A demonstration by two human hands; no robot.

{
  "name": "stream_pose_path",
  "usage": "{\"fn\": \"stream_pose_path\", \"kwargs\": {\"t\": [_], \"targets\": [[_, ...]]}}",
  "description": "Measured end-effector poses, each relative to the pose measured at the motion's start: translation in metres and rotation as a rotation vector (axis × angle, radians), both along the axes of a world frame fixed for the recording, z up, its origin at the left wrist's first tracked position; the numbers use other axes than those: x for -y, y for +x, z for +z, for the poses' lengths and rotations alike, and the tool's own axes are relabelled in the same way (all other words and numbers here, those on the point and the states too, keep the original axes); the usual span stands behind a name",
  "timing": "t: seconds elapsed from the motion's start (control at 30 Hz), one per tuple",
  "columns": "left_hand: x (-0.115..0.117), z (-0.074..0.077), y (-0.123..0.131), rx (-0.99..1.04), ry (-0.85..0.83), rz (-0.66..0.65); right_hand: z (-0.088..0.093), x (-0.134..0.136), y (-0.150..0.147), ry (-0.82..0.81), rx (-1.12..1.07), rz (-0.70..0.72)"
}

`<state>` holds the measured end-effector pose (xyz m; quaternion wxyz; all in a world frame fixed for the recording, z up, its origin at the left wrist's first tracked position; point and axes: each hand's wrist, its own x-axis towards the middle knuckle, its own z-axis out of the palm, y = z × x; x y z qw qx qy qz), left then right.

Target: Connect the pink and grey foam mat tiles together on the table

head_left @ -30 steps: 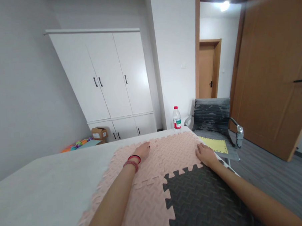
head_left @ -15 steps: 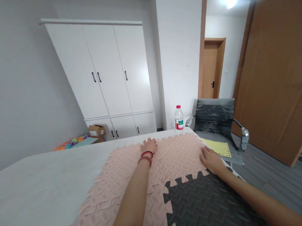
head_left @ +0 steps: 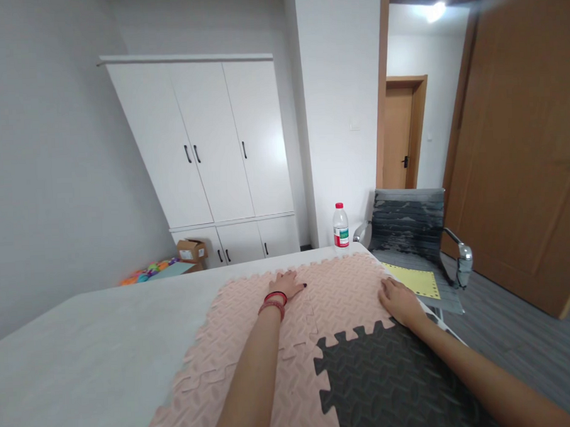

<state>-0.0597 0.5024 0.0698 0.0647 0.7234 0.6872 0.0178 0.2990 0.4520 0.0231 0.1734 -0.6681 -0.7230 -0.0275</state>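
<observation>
1. The left hand (head_left: 289, 284) lies flat, palm down and fingers spread, on the far edge of the pink foam mats (head_left: 253, 341); it grips nothing. Two bands, one dark and one red, circle its wrist.
2. The right hand (head_left: 398, 300) also rests open and flat, pressing the right side of the same pink mats, just beyond the toothed seam; it holds nothing.
3. The pink mats cover the middle of the white table (head_left: 83, 348), joined to one another by puzzle-like teeth.
4. A dark grey foam mat (head_left: 387, 385) locks into the pink ones at the near right, under the right forearm.
5. A plastic bottle (head_left: 341, 225) with a red cap stands upright at the table's far edge, well apart from both hands.
6. A grey chair (head_left: 408, 224) stands just beyond the table's right corner, with a yellow sheet (head_left: 413, 280) lying on its seat.
7. A white wardrobe (head_left: 216, 147) stands against the back wall, with a small cardboard box (head_left: 191, 250) on the floor beside it.
</observation>
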Motion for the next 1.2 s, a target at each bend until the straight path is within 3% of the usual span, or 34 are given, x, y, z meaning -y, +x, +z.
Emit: {"fn": "stream_pose_path", "kwargs": {"t": [0.47,0.77,1.07,1.2], "targets": [[0.004,-0.004,-0.007,-0.04,-0.071,-0.09,0.002,0.002,-0.001,0.007,0.012,0.01],[0.022,0.01,0.005,-0.144,-0.002,-0.112,0.004,0.003,-0.001,0.011,-0.011,0.014],[0.05,0.007,0.011,-0.243,0.009,-0.058,0.003,0.003,-0.002,0.021,-0.018,-0.011],[0.058,0.007,0.01,-0.224,0.006,-0.137,0.005,0.006,-0.003,0.03,-0.034,-0.01]]}}
